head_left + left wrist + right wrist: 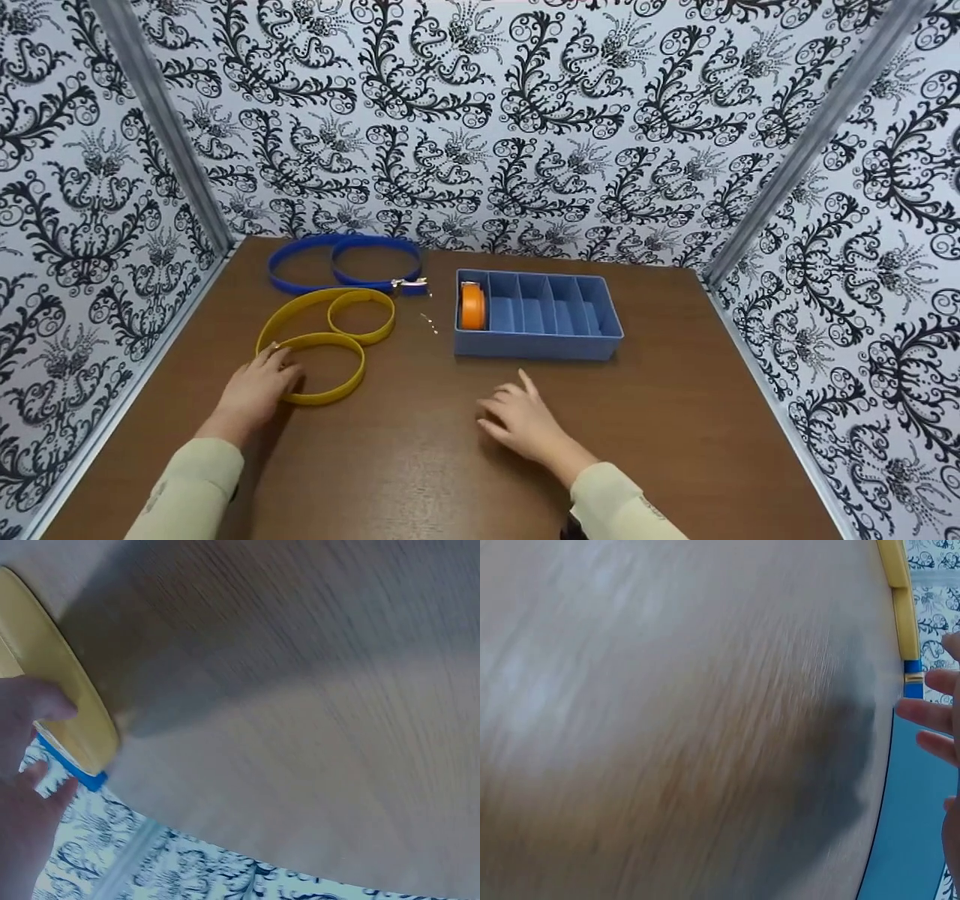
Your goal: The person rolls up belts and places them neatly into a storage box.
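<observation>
In the head view my left hand (259,382) is at the left side of a yellow belt (328,400) that stands on edge in several loops. The left wrist view has the thumb lying across the belt's yellow band (71,682), with the other fingers partly behind it; I take it as a grip. My right hand (521,421) hovers over the table, fingers spread and holding nothing, just in front of a blue divided box (536,346). A rolled orange belt (472,306) stands in the box's leftmost compartment.
Behind the yellow one lies a blue belt (300,286), looped, with a metal buckle (409,283). Small shiny bits (429,322) show on the brown table (420,465) left of the box. Patterned walls (480,112) close in the back and both sides.
</observation>
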`<state>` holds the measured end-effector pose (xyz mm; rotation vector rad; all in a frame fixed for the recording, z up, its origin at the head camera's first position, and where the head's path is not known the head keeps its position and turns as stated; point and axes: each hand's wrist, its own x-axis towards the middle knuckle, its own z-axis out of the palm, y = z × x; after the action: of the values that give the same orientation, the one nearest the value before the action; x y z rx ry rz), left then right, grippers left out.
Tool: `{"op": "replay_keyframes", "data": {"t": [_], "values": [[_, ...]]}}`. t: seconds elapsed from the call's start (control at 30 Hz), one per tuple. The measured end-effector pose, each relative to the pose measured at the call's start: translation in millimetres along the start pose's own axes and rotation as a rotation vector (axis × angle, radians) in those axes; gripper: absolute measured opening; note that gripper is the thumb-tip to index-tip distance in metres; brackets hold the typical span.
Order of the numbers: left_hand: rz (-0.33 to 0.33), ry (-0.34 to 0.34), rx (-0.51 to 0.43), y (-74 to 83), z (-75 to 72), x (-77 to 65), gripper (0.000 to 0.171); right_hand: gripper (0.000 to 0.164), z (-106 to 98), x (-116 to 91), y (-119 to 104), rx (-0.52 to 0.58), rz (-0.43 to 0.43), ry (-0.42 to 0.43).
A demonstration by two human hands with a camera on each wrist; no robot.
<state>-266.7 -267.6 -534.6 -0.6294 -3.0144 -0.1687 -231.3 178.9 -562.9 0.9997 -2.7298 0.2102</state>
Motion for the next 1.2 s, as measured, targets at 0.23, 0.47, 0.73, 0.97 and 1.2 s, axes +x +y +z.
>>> {"op": "replay_keyframes", "data": {"t": [0.23, 0.47, 0.73, 0.97, 1.2], "values": [[-0.060, -0.009, -0.128, -5.8, 2.5, -0.4, 0.030, 0.031, 1.4, 2.2, -12.7, 0.020, -0.080, 0.000], [-0.004, 0.056, -0.130, 5.5, 10.0, 0.6, 0.019, 0.021, 2.8, 2.3, -22.2, 0.053, -0.110, 0.013], [0.154, 0.135, -0.070, 32.9, 13.4, 10.3, 0.008, 0.020, 5.5, 2.4, -34.8, 0.102, -0.118, 0.000], [0.248, 0.200, -0.137, 58.1, 22.9, 20.5, 0.009, 0.019, 8.4, 4.7, -41.7, 0.094, -0.138, 0.010], [0.243, 0.274, -0.135, 86.4, 32.4, 28.1, 0.009, 0.016, 11.3, 7.9, -46.0, 0.117, -0.115, 0.033]]}}
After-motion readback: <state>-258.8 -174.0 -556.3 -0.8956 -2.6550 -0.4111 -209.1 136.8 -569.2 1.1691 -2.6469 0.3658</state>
